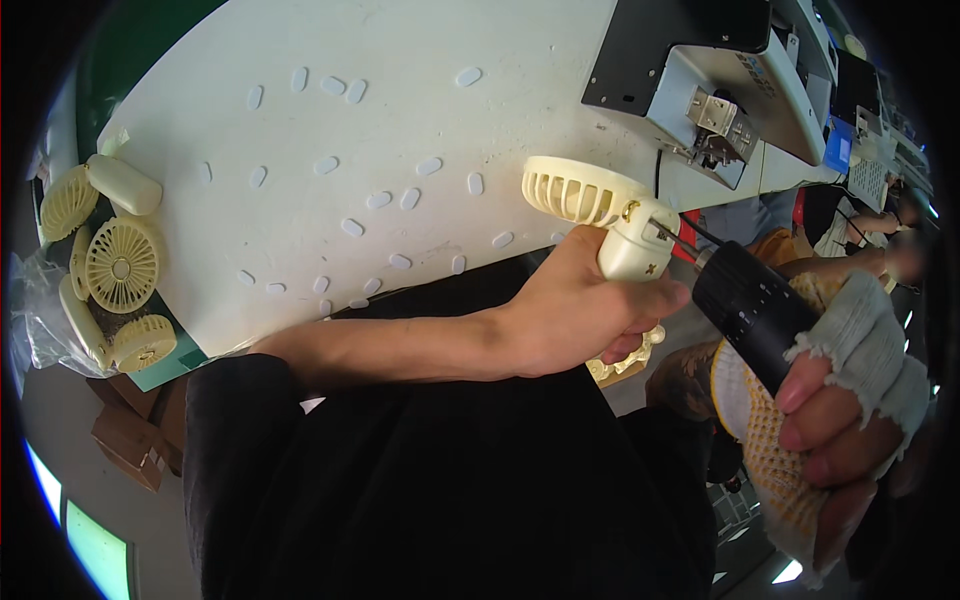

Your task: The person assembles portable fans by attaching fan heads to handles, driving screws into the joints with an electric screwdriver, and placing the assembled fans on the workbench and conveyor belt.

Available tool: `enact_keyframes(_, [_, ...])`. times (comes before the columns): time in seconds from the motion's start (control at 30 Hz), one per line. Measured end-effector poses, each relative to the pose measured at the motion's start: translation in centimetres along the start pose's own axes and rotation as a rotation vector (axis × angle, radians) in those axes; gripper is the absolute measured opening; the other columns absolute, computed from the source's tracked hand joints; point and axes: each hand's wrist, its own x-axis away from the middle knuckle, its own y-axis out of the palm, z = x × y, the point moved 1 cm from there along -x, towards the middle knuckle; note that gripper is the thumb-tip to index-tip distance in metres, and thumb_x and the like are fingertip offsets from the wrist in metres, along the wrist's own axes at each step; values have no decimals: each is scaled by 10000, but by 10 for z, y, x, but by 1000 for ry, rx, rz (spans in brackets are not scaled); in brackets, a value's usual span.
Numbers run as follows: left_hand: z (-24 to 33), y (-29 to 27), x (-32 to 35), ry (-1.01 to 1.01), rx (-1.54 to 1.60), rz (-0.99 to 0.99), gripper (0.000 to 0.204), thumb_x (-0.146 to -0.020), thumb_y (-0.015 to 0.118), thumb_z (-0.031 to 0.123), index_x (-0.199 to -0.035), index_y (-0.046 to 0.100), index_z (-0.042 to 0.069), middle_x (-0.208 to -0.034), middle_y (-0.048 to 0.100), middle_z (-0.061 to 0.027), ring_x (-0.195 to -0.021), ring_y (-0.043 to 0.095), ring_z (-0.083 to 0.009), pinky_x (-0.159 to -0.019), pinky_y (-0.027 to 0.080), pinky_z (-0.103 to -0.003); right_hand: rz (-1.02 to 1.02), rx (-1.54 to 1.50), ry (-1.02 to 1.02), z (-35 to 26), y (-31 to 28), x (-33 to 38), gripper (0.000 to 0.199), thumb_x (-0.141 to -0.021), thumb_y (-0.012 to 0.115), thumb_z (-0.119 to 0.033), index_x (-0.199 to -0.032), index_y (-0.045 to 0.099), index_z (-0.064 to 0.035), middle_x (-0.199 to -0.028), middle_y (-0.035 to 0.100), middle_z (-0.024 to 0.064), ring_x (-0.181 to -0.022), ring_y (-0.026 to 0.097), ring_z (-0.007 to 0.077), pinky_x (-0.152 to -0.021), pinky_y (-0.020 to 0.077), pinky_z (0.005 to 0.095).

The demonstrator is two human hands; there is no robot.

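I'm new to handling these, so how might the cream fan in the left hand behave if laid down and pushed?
The cream fan is probably stiff, as it looks like moulded plastic. Its head is rounded, so it may roll or rock on that edge. The head is slatted with open gaps, so could be fragile under pressure.

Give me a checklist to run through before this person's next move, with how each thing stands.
1. Left hand holds the cream fan: ok.
2. Right hand holds the black screwdriver: ok.
3. Screwdriver bit reaches the fan's body: ok.
4. Bit seated in a screw: cannot tell, too small.
5. Right glove covers the fingertips: not ok, bare.
6. Small white pieces neatly lined up: not ok, scattered.
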Motion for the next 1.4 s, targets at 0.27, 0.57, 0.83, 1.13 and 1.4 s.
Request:
enact_keyframes(0.27, [4, 1, -2, 1, -28, -29, 127, -893, 596, 80, -944, 494, 26, -612, 472, -13, -484, 460, -102, -434, 393, -279, -20, -83, 52, 29, -18, 0, 159, -861, 584, -267, -930, 502, -149, -724, 486, -45, -659, 483, 136, -786, 433, 361])
enact_keyframes(0.57, [7, 0, -4, -1, -42, -33, 180, -897, 596, 106, -1027, 518, 7, -606, 482, -6, -477, 460, -93, -432, 391, -270, 57, -58, -7, 39, -15, -7, 272, -874, 588, -208, -1092, 442, -139, -695, 514, -13, -619, 505, 154, -728, 473, 397])
enact_keyframes(0.83, [5, -3, 6, 15, 31, 2, 123, -898, 619, 99, -868, 521, 31, -606, 490, -21, -465, 462, -106, -434, 379, -285, 432, -68, -197, 26, -5, 1, 407, -885, 592, -157, -1237, 388, -130, -669, 538, 15, -583, 524, 171, -676, 508, 428])
enact_keyframes(1.13, [7, -2, 4, 34, 85, 26, 154, -904, 624, 79, -797, 522, 38, -549, 461, -19, -443, 476, -124, -421, 395, -304, 565, -98, -83, 66, -38, 20, 221, -922, 570, -311, -1075, 570, -152, -854, 493, -18, -840, 480, 151, -888, 310, 376])
enact_keyframes(1.4, [5, -2, 0, 26, 5, 17, 202, -916, 616, 81, -757, 495, 55, -546, 462, -14, -438, 467, -112, -425, 385, -291, 576, -237, 51, 59, -8, 23, 279, -928, 522, -169, -1205, 504, -189, -811, 480, -16, -735, 470, 141, -823, 341, 353])
